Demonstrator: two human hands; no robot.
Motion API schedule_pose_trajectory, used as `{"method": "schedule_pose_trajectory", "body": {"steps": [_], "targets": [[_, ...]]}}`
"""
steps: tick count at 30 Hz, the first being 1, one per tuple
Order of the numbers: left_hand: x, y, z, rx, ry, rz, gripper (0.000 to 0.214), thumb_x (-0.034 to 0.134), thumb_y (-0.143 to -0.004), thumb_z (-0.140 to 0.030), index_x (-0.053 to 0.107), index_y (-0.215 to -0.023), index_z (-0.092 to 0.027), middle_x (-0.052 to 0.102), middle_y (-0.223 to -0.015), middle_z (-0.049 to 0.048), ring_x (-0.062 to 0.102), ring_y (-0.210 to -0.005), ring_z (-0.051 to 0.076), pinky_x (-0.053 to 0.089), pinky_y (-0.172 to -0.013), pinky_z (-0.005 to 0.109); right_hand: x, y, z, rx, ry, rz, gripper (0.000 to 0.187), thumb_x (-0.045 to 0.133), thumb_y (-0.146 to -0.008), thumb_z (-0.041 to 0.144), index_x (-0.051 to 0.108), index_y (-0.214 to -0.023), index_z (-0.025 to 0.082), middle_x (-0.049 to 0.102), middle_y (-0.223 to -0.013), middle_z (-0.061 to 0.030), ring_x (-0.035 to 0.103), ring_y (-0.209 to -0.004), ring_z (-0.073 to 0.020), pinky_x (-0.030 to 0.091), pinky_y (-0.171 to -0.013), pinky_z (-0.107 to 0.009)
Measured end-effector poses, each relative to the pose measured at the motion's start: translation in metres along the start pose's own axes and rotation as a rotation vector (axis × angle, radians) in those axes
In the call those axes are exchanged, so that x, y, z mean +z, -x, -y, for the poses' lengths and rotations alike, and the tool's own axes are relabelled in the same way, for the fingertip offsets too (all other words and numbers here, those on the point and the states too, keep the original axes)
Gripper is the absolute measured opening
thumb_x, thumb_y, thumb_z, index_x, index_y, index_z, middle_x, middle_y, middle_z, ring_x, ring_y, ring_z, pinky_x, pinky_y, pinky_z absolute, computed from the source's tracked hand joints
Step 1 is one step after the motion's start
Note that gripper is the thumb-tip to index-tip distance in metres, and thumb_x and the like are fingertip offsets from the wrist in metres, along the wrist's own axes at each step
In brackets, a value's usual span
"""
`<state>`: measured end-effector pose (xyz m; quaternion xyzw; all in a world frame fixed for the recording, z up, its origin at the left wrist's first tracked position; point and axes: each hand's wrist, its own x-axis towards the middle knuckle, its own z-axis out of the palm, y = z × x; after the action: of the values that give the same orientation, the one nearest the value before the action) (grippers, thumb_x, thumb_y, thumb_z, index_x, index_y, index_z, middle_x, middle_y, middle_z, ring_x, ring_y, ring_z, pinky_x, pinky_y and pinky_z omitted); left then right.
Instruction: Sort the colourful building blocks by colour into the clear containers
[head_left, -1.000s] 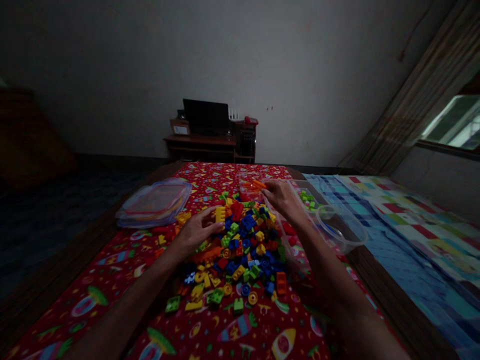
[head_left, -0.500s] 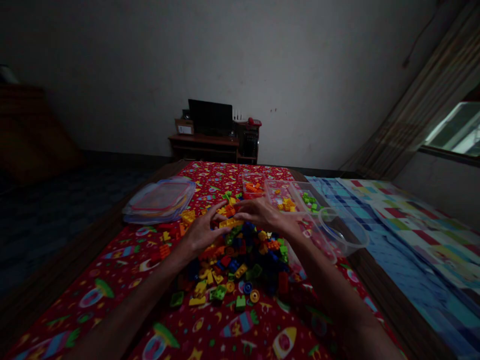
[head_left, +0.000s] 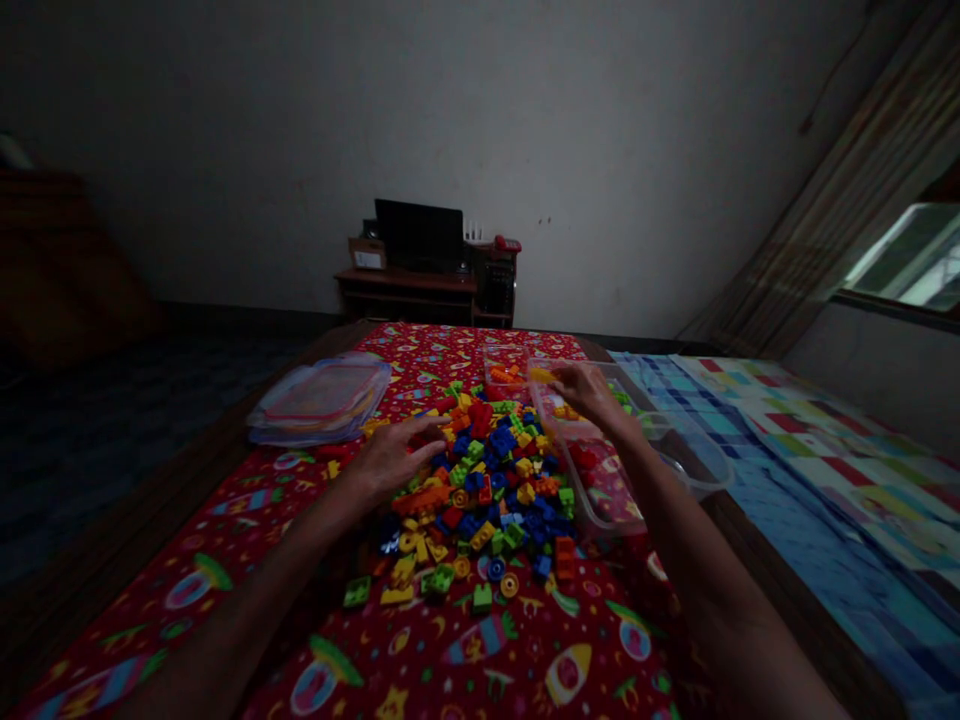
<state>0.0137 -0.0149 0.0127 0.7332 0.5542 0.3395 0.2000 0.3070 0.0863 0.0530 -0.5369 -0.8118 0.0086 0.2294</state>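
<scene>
A heap of mixed toy building blocks (head_left: 487,480) in red, blue, green, yellow and orange lies on the red patterned tablecloth (head_left: 450,680). At the heap's left edge is my left hand (head_left: 394,455), its fingers spread and nothing visible in them. My right hand (head_left: 589,390) is over the clear container with yellow blocks (head_left: 534,405), closed on a yellow building block (head_left: 541,376). Behind the heap, a small clear container holds orange blocks (head_left: 506,374). A nearer clear container holds red blocks (head_left: 583,462). Green blocks (head_left: 622,397) show partly behind my right hand.
Stacked clear lids (head_left: 322,400) lie on the table's left side. A round clear tub (head_left: 694,455) stands at the right edge, beside a bed with blue checked bedding (head_left: 787,560). A desk with a monitor (head_left: 420,235) is against the far wall.
My right hand has moved from the heap to the right, carrying a yellow block over the containers. My left hand has drawn slightly left and down, apart from the right hand.
</scene>
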Motion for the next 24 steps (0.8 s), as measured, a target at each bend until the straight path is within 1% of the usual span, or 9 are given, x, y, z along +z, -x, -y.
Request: {"method": "schedule_pose_trajectory", "body": {"steps": [2, 5, 8, 11, 14, 16, 20, 22, 24], "targets": [[-0.007, 0.000, 0.003, 0.011, -0.065, 0.065, 0.048, 0.053, -0.074, -0.051, 0.067, -0.108, -0.020, 0.073, -0.100, 0.0061, 0.066, -0.089, 0.024, 0.052, -0.080, 0.034, 0.001, -0.006, -0.017, 0.083, 0.056, -0.079, 0.025, 0.053, -0.084, 0.023, 0.069, -0.100, 0.011, 0.070, -0.087, -0.0119, 0.060, -0.078, -0.0184, 0.039, -0.067, -0.026], [-0.014, 0.005, 0.001, 0.029, -0.189, 0.227, 0.038, 0.056, -0.073, -0.044, 0.068, -0.101, -0.022, 0.071, -0.104, 0.0057, 0.065, -0.092, 0.024, 0.050, -0.081, 0.032, 0.006, 0.000, -0.019, 0.061, 0.073, -0.145, 0.030, 0.050, -0.086, 0.026, 0.066, -0.105, 0.010, 0.069, -0.092, -0.0154, 0.060, -0.083, -0.0208, 0.041, -0.072, -0.029], [-0.015, 0.011, -0.007, 0.038, -0.345, 0.383, 0.029, 0.060, -0.071, -0.037, 0.068, -0.093, -0.021, 0.069, -0.100, 0.0054, 0.063, -0.091, 0.022, 0.048, -0.079, 0.028, 0.014, 0.017, 0.007, -0.067, 0.008, -0.096, 0.025, 0.047, -0.087, 0.024, 0.067, -0.096, 0.013, 0.068, -0.081, -0.0105, 0.057, -0.070, -0.0168, 0.039, -0.066, -0.026], [-0.011, 0.016, -0.013, 0.050, -0.529, 0.468, 0.020, 0.064, -0.069, -0.030, 0.066, -0.084, -0.018, 0.067, -0.094, 0.0064, 0.062, -0.084, 0.020, 0.046, -0.070, 0.025, 0.022, 0.038, 0.048, -0.224, -0.107, 0.087, 0.020, 0.048, -0.085, 0.019, 0.067, -0.083, 0.014, 0.063, -0.067, -0.0045, 0.050, -0.058, -0.0117, 0.032, -0.057, -0.023], [-0.009, 0.017, -0.014, 0.076, -0.592, 0.462, 0.013, 0.063, -0.070, -0.028, 0.065, -0.077, -0.018, 0.067, -0.087, 0.0061, 0.060, -0.079, 0.019, 0.043, -0.066, 0.024, 0.030, 0.057, 0.081, -0.310, -0.189, 0.127, 0.017, 0.050, -0.083, 0.014, 0.066, -0.088, 0.015, 0.063, -0.072, -0.0037, 0.050, -0.060, -0.0107, 0.030, -0.057, -0.023], [-0.009, 0.015, -0.012, 0.081, -0.517, 0.386, 0.014, 0.061, -0.072, -0.031, 0.066, -0.076, -0.019, 0.067, -0.085, 0.0053, 0.061, -0.078, 0.020, 0.044, -0.067, 0.025, 0.036, 0.066, 0.094, -0.350, -0.216, 0.150, 0.017, 0.051, -0.083, 0.014, 0.066, -0.093, 0.015, 0.064, -0.074, -0.0039, 0.052, -0.062, -0.0113, 0.030, -0.058, -0.023], [-0.008, 0.010, -0.006, -0.004, -0.224, 0.252, 0.024, 0.058, -0.072, -0.043, 0.068, -0.076, -0.021, 0.069, -0.075, 0.0011, 0.062, -0.069, 0.019, 0.045, -0.060, 0.025, 0.044, 0.075, 0.102, -0.489, -0.307, 0.163, 0.027, 0.055, -0.085, 0.017, 0.059, -0.111, 0.017, 0.065, -0.097, -0.0084, 0.057, -0.081, -0.0149, 0.036, -0.068, -0.023], [-0.006, 0.008, -0.003, -0.044, -0.086, 0.267, 0.024, 0.060, -0.069, -0.045, 0.069, -0.073, -0.022, 0.069, -0.070, -0.0015, 0.061, -0.064, 0.018, 0.045, -0.057, 0.024, 0.046, 0.076, 0.101, -0.537, -0.337, 0.164, 0.033, 0.056, -0.084, 0.018, 0.055, -0.118, 0.018, 0.063, -0.104, -0.0096, 0.057, -0.086, -0.0159, 0.037, -0.071, -0.024], [-0.003, 0.008, -0.001, -0.066, 0.010, 0.298, 0.025, 0.062, -0.067, -0.045, 0.070, -0.074, -0.023, 0.069, -0.068, -0.0029, 0.062, -0.064, 0.017, 0.046, -0.057, 0.023, 0.046, 0.077, 0.101, -0.545, -0.324, 0.178, 0.030, 0.056, -0.084, 0.017, 0.055, -0.115, 0.018, 0.064, -0.101, -0.0084, 0.057, -0.083, -0.0155, 0.036, -0.068, -0.023]]}}
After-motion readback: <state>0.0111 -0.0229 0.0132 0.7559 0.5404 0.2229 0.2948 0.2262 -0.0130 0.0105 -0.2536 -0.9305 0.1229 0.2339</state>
